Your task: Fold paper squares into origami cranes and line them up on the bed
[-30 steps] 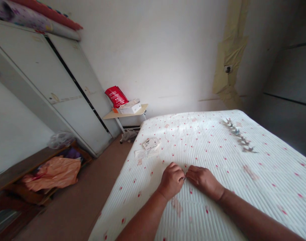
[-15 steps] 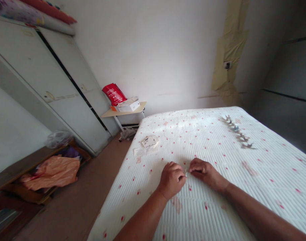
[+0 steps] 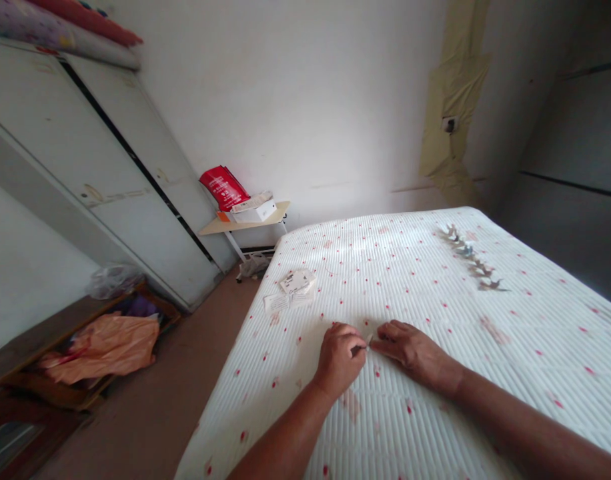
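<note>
Just above the quilted bed cover, my left hand and my right hand meet fingertip to fingertip. Between them shows a small pale piece of paper, pinched from both sides and mostly hidden by the fingers, so its shape is unclear. Both hands are closed. Ahead and left of my left hand lie several printed paper sheets, loosely piled. Farther off to the right, small folded paper figures that look like birds stand in a slanting row.
Beyond the bed's far left corner stands a small table with a red bag and a white box. Grey cabinets line the left wall. An orange plastic bag lies on a low wooden unit. A socket is on the wall.
My right hand has shifted slightly left and flattened, its fingers now nearer my left fingertips. The left hand stays almost in place. The whole view has moved a little.
</note>
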`<state>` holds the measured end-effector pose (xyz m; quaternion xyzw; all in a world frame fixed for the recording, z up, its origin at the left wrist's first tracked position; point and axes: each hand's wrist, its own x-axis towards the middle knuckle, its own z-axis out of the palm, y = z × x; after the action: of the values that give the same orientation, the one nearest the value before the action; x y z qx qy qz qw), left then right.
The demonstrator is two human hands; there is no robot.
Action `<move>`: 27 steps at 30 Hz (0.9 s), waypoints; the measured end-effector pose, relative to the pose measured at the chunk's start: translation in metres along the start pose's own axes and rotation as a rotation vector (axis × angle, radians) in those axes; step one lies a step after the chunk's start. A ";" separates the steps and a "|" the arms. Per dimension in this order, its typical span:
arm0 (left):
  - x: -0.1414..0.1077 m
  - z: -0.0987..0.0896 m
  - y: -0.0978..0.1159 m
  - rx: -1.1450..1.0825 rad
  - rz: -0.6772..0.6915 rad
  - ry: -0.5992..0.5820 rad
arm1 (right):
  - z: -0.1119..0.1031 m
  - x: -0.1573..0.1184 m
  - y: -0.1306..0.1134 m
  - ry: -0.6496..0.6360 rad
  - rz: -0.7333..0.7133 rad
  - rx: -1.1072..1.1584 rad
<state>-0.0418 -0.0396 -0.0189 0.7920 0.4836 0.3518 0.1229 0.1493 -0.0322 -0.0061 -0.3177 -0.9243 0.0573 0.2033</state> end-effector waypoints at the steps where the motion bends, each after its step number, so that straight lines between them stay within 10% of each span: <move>1: -0.001 0.001 0.001 0.001 -0.016 0.008 | -0.001 0.000 0.000 -0.005 0.000 0.003; 27: -0.010 0.008 0.015 0.042 -0.191 0.080 | -0.004 0.003 -0.003 -0.075 0.050 -0.085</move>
<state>-0.0291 -0.0543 -0.0212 0.7300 0.5687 0.3596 0.1201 0.1476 -0.0327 -0.0008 -0.3470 -0.9246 0.0346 0.1535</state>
